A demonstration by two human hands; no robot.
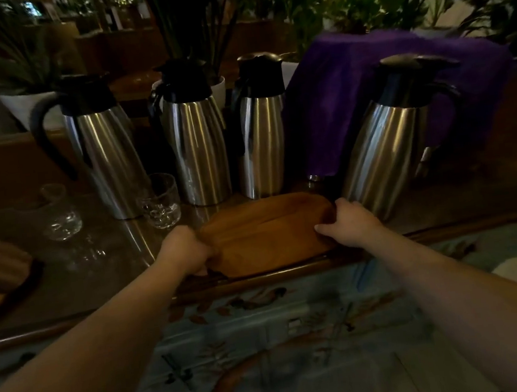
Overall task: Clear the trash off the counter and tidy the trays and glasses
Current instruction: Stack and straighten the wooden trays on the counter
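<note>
A brown wooden tray (264,233) lies on the dark glossy counter (115,268) near its front edge. My left hand (186,251) grips the tray's left end, fingers curled around the rim. My right hand (349,221) holds the tray's right end, fingers over the edge. Two clear glasses stand to the left: one (159,201) close to the tray's far left corner, another (59,213) further left. Part of a second dark-rimmed tray (15,291) shows at the left edge.
Several steel thermos jugs (196,148) with black lids stand in a row behind the tray; one (383,150) is close to my right hand. A purple cloth (367,88) drapes over something at the back right. Potted plants fill the background.
</note>
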